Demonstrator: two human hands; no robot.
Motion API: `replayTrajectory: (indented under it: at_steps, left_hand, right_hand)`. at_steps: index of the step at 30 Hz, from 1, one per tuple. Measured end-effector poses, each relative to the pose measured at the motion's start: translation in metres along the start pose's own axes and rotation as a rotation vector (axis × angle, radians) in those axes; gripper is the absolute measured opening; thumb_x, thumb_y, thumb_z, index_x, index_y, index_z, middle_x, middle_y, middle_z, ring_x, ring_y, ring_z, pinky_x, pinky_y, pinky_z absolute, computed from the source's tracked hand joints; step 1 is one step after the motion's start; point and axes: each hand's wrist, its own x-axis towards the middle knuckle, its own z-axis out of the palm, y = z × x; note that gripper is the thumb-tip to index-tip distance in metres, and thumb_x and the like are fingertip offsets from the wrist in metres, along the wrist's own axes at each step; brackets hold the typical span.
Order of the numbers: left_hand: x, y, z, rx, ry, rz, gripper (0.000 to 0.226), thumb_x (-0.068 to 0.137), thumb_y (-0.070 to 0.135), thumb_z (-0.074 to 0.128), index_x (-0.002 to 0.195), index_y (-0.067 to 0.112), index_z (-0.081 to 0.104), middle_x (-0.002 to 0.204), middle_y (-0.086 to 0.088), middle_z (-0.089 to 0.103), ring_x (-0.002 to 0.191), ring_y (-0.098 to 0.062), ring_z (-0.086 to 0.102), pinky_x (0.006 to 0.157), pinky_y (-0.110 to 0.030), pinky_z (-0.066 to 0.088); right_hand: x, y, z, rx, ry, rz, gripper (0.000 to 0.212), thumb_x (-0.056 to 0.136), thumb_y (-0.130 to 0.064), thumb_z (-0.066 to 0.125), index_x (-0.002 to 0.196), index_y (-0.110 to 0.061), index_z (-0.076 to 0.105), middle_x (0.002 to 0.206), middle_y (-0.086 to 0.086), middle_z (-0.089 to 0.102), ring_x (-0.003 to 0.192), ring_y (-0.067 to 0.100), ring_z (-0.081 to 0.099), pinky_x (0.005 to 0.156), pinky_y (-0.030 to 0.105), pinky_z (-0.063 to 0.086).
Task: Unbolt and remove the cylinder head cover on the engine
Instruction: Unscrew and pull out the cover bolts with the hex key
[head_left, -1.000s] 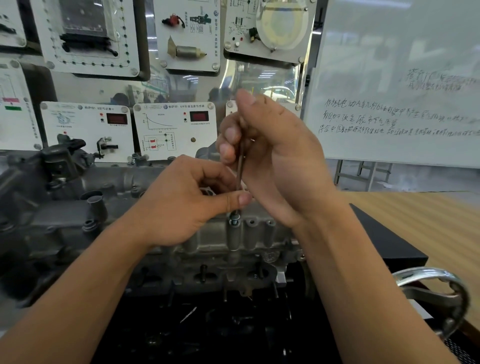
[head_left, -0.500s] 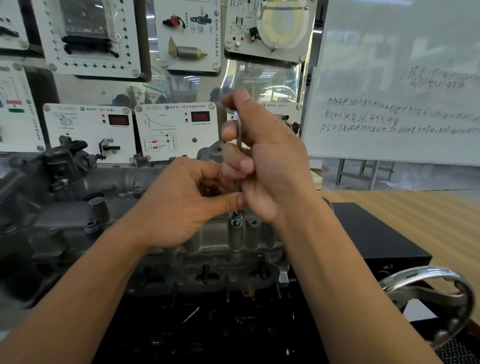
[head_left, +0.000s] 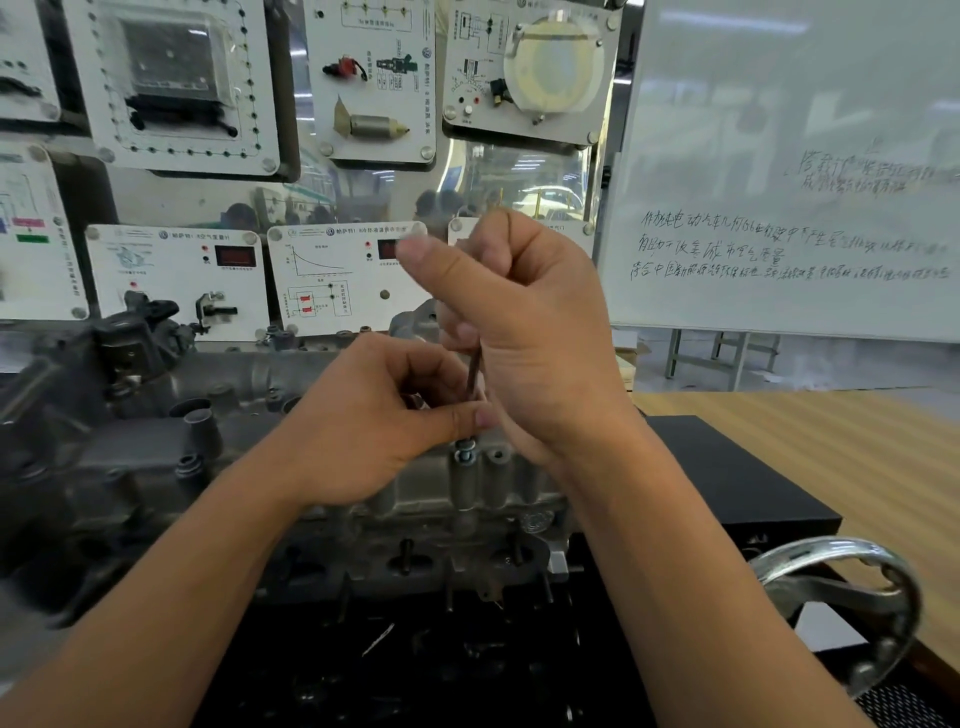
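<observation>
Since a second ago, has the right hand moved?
Yes. The right hand has turned on the tool: its thumb swung left, from above the bolt to left of it.

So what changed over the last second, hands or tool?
Right hand turned on the thin tool shaft: its thumb, pointing up before, now points left. Nothing taken or let go. Left hand still pinches the shaft's lower end just above the bolt, which stays in the engine.

whiteboard (head_left: 789, 171), instrument panels (head_left: 179, 280), wooden table (head_left: 841, 457)
</observation>
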Motion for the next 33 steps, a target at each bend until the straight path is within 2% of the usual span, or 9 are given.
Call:
replayTrajectory:
  at_steps: [5,9,13,15,18,21,25,28,33]
  left_hand:
    - [0.000,-0.002,0.000,0.063,0.014,-0.005,0.025,0.076,0.038,0.073,0.082,0.013,0.075,0.077,-0.006,0.075,0.073,-0.029,0.070,0.076,-0.053,0.055]
    - [0.001,-0.007,0.000,0.060,0.012,0.001,0.023,0.076,0.035,0.074,0.085,0.013,0.075,0.080,-0.005,0.076,0.077,-0.025,0.072,0.081,-0.052,0.057]
    - [0.000,-0.009,-0.003,0.054,-0.019,0.006,0.012,0.081,0.027,0.076,0.088,0.017,0.075,0.084,-0.004,0.077,0.081,-0.024,0.073,0.083,-0.048,0.058]
    - [-0.001,-0.009,-0.004,0.061,-0.034,0.020,0.002,0.083,0.023,0.076,0.083,0.022,0.074,0.082,-0.001,0.077,0.078,-0.019,0.074,0.079,-0.038,0.059]
    - [-0.001,-0.008,-0.003,0.079,-0.044,0.035,0.009,0.082,0.020,0.076,0.079,0.028,0.073,0.074,0.006,0.075,0.068,-0.011,0.072,0.068,-0.021,0.057]
    - [-0.001,-0.005,-0.002,0.058,-0.037,0.013,0.006,0.077,0.031,0.076,0.080,0.028,0.074,0.076,0.006,0.076,0.073,-0.014,0.072,0.072,-0.025,0.058]
    - [-0.001,-0.007,-0.001,0.068,-0.030,0.012,0.005,0.081,0.020,0.079,0.080,0.024,0.075,0.078,0.004,0.076,0.075,-0.019,0.072,0.077,-0.036,0.059]
    - [0.000,-0.008,-0.001,0.085,-0.015,-0.004,0.011,0.079,0.026,0.079,0.084,0.017,0.075,0.081,-0.001,0.076,0.078,-0.023,0.072,0.081,-0.048,0.057]
    - [0.000,-0.009,0.000,0.102,0.002,-0.002,0.010,0.078,0.023,0.080,0.082,0.016,0.074,0.077,0.000,0.075,0.074,-0.018,0.071,0.080,-0.040,0.057]
  right_hand:
    - [0.004,0.010,-0.009,0.331,0.018,0.129,0.019,0.095,-0.016,0.057,0.078,-0.015,0.048,0.068,0.005,0.064,0.049,0.012,0.049,0.048,0.022,0.042]
    - [0.006,0.014,-0.012,0.524,0.019,0.239,0.018,0.099,-0.023,0.052,0.087,-0.010,0.055,0.071,0.006,0.067,0.045,0.009,0.054,0.043,0.017,0.044]
    - [0.007,0.015,-0.008,0.375,0.027,0.230,0.013,0.098,-0.022,0.056,0.096,-0.012,0.064,0.063,0.003,0.065,0.038,0.008,0.049,0.038,0.016,0.038]
    - [0.005,0.017,-0.005,0.222,0.008,0.151,0.019,0.101,-0.025,0.053,0.098,-0.015,0.068,0.058,0.004,0.062,0.034,0.008,0.043,0.036,0.017,0.035]
    - [0.001,0.016,-0.002,0.082,-0.082,0.043,0.027,0.101,-0.030,0.049,0.094,-0.017,0.072,0.051,0.003,0.053,0.036,0.008,0.035,0.038,0.016,0.030]
    - [0.001,0.011,-0.003,0.046,-0.121,0.074,0.031,0.095,-0.037,0.054,0.077,-0.016,0.068,0.050,0.001,0.044,0.041,0.009,0.033,0.041,0.017,0.029]
    - [0.002,0.010,-0.005,0.065,-0.128,0.132,0.036,0.086,-0.033,0.062,0.059,-0.017,0.044,0.054,-0.002,0.042,0.049,0.011,0.034,0.046,0.019,0.031]
    - [0.004,0.010,-0.012,0.309,-0.154,0.183,0.022,0.084,-0.024,0.056,0.065,-0.013,0.058,0.058,-0.001,0.053,0.051,0.010,0.043,0.050,0.020,0.034]
    - [0.010,0.017,-0.021,0.550,-0.122,0.263,0.035,0.101,-0.032,0.042,0.094,-0.006,0.064,0.065,0.001,0.065,0.047,0.009,0.050,0.051,0.020,0.041]
